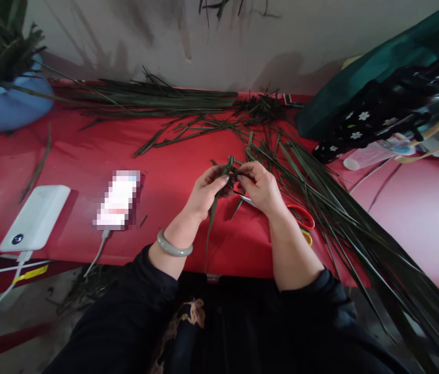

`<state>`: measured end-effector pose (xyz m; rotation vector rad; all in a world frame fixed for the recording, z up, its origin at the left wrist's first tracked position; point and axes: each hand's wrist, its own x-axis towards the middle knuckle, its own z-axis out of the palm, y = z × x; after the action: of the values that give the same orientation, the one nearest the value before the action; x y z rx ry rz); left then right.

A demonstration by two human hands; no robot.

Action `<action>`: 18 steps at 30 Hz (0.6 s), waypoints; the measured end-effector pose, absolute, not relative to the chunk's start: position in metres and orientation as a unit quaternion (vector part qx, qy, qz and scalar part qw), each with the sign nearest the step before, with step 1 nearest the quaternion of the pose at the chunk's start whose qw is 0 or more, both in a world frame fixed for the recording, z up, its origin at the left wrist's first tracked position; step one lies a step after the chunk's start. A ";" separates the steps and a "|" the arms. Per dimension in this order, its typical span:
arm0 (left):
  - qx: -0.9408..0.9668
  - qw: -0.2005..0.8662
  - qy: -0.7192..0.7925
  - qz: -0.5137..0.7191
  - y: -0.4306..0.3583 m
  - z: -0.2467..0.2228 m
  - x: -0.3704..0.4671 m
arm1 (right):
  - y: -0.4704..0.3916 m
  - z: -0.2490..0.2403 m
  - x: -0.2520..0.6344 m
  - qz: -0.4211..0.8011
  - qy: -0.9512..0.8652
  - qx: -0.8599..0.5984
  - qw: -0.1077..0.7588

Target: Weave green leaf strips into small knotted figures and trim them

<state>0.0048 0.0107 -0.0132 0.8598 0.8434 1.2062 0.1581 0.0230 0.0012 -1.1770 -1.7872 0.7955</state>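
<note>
Between my two hands is a small bundle of folded green leaf strips (230, 165), raised just above the red table. My left hand (208, 188), with a pale bangle (174, 245) on its wrist, pinches the bundle from the left. A long strip end hangs down below its fingers. From the other side, my right hand (258, 186) closes thumb and fingers on the strips; its fingertips are partly hidden. Under the right wrist lie scissors (302, 215) with red and yellow handles, their blades partly covered by that hand.
Long leaves (320, 182) run down the table's right side and over its edge. More leaves (157, 98) lie along the wall. A phone (118, 200) and a white power bank (36, 218), both cabled, are at left. A blue container (12, 106) and a dark green bag (383, 62) stand behind.
</note>
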 end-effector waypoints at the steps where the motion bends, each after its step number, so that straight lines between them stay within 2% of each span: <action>1: 0.382 0.655 0.372 0.535 0.011 -0.013 0.005 | 0.023 0.001 0.158 0.312 -0.713 -0.469 0.418; 10: 0.402 0.640 0.373 0.538 0.010 -0.012 0.007 | 0.025 0.001 0.160 0.243 -0.757 -0.428 0.431; 18: 0.387 0.643 0.376 0.544 0.010 -0.011 0.008 | 0.023 -0.001 0.156 0.267 -0.745 -0.449 0.415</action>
<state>0.0079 0.0097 -0.0111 0.8808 0.8573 1.2386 0.1558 0.0232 -0.0007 -1.1269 -1.8706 0.6716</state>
